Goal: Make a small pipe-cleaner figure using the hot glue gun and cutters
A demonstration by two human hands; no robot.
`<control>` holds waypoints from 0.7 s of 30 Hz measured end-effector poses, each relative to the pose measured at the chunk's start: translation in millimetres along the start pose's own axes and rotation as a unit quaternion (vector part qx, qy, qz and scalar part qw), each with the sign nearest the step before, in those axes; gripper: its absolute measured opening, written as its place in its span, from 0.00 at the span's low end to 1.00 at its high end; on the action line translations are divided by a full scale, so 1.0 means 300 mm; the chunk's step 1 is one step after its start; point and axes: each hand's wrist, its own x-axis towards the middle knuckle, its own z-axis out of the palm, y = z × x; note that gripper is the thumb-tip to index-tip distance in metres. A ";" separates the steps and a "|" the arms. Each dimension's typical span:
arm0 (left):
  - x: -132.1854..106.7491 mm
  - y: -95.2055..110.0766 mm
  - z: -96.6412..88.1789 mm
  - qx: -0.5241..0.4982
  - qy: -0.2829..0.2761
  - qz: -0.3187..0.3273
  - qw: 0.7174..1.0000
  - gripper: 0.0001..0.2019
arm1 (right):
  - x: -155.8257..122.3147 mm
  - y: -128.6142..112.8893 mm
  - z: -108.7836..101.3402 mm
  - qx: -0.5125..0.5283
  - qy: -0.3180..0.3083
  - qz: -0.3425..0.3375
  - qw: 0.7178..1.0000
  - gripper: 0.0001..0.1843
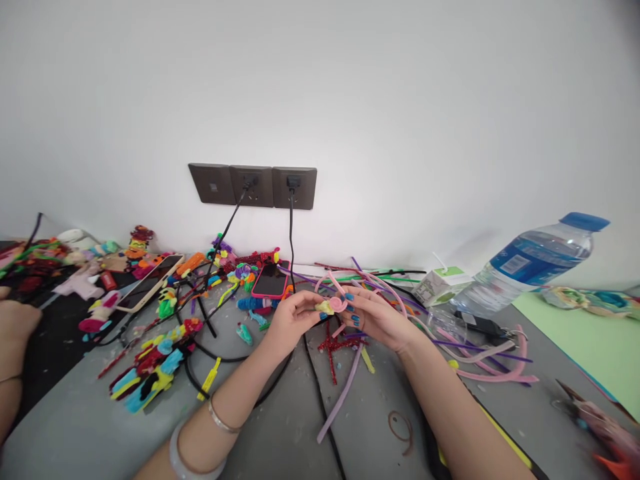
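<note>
Near the middle of the view my two hands meet above the table. My left hand [293, 320] pinches a small pale yellow piece of pipe cleaner [326, 307] between thumb and fingers. In my right hand [377, 320] is a pink pipe cleaner [337, 304] curled into a small coil, with one end sticking up. The yellow piece and the pink coil touch; whether they are joined I cannot tell. Below my hands lie a red glittery pipe cleaner shape [333, 347] and a lilac pipe cleaner [345, 393].
Finished pipe cleaner figures [155, 367] and phones [270, 280] crowd the left. A large water bottle [530, 267], a drink carton [440, 287] and scissors [600, 427] are at right. Black cables [291, 233] run down from the wall sockets [253, 186]. Another person's arm [15, 360] rests at far left.
</note>
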 end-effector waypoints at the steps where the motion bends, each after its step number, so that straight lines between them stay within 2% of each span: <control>1: 0.001 -0.001 0.000 0.002 -0.001 0.002 1.000 0.12 | -0.001 0.000 0.000 -0.002 -0.001 0.006 1.000 0.15; 10: 0.000 -0.014 0.000 0.012 -0.014 0.026 0.999 0.12 | -0.003 0.004 0.002 -0.007 0.002 0.022 1.000 0.16; 21: -0.002 0.003 0.005 0.007 -0.010 0.011 1.000 0.12 | 0.004 0.014 -0.002 -0.023 0.011 0.019 0.999 0.18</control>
